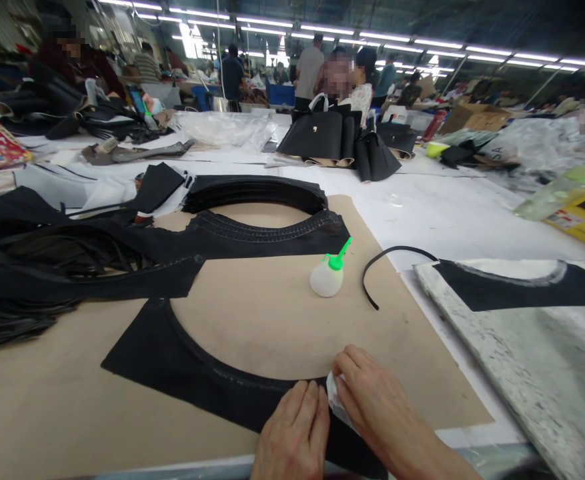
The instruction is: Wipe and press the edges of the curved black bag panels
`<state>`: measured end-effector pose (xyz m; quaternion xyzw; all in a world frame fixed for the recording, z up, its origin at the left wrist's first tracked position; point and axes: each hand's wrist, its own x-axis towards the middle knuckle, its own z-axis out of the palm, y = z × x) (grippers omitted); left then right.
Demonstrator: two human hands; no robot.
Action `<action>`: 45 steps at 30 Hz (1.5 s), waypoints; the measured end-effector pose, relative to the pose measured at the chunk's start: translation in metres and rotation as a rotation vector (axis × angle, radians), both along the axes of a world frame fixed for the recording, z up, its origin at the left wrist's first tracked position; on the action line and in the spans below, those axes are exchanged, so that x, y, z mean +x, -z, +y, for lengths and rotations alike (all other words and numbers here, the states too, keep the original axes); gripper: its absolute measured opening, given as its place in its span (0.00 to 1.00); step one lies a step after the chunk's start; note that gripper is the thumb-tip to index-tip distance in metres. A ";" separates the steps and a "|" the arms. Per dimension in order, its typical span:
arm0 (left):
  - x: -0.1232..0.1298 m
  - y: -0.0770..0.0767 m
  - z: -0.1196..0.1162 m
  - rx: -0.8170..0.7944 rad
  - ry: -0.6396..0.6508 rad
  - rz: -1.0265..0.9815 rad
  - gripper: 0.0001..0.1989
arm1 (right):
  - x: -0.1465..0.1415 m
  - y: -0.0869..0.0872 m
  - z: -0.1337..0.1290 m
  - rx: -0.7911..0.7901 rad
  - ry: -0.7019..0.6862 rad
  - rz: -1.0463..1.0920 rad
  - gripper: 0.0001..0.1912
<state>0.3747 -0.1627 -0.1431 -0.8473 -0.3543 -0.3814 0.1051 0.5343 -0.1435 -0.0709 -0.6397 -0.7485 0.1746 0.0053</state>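
A curved black leather-like panel (222, 387) lies on brown paper in front of me, its concave edge facing away. My left hand (295, 427) rests on the panel near its right part, fingers stretched out flat and pressing on it. Just to the right, my right hand (372, 390) grips a small white cloth (336, 395) against the panel's curved edge. Part of the cloth is hidden by the fingers. Beyond the hands stands a round white squeeze bottle (327, 280) with a green nozzle. A thin black strip (367, 283) curves to its right.
Stacked black curved panels (262, 187) lie at the back, with a heap of black pieces (57, 260) at left. A stone slab (527, 373) on the right carries another black panel (522, 287). Black bags (317, 137) stand farther off. Several people work in the background.
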 end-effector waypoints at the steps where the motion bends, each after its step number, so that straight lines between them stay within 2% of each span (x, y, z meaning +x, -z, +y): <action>1: 0.000 0.000 0.000 0.006 -0.004 -0.001 0.17 | 0.000 0.000 0.000 0.026 -0.014 0.021 0.11; 7: 0.001 0.000 -0.001 0.013 -0.020 -0.032 0.18 | -0.003 0.016 -0.004 0.207 -0.198 0.015 0.11; 10: 0.000 -0.002 0.000 0.015 -0.021 -0.026 0.18 | 0.003 0.017 -0.005 0.216 -0.127 -0.006 0.11; 14: 0.001 -0.004 0.000 0.024 -0.028 -0.027 0.19 | 0.016 0.004 -0.005 0.211 -0.011 0.190 0.10; 17: 0.002 -0.004 -0.001 0.024 -0.034 -0.042 0.19 | 0.016 0.000 -0.006 0.192 -0.039 0.269 0.11; 20: 0.002 -0.004 -0.001 0.030 -0.039 -0.062 0.20 | 0.009 0.005 -0.010 0.150 -0.086 0.285 0.11; 27: 0.002 -0.004 -0.001 0.020 -0.029 -0.061 0.20 | 0.003 0.022 -0.011 0.244 -0.179 0.169 0.10; 30: 0.002 -0.004 -0.001 0.014 -0.028 -0.054 0.22 | 0.004 0.027 -0.006 0.286 -0.145 0.087 0.10; 35: 0.001 -0.002 -0.002 0.001 -0.027 -0.056 0.22 | 0.010 0.018 0.000 0.310 -0.015 0.156 0.09; 38: 0.001 -0.001 -0.002 -0.007 -0.016 -0.050 0.22 | 0.006 0.012 0.002 0.277 -0.074 0.169 0.09; 41: 0.001 -0.001 -0.003 -0.020 -0.018 -0.051 0.22 | -0.001 0.014 0.001 0.241 -0.166 0.078 0.10; 45: 0.001 0.000 -0.003 -0.019 -0.023 -0.061 0.22 | 0.000 0.012 -0.007 0.196 -0.213 0.004 0.11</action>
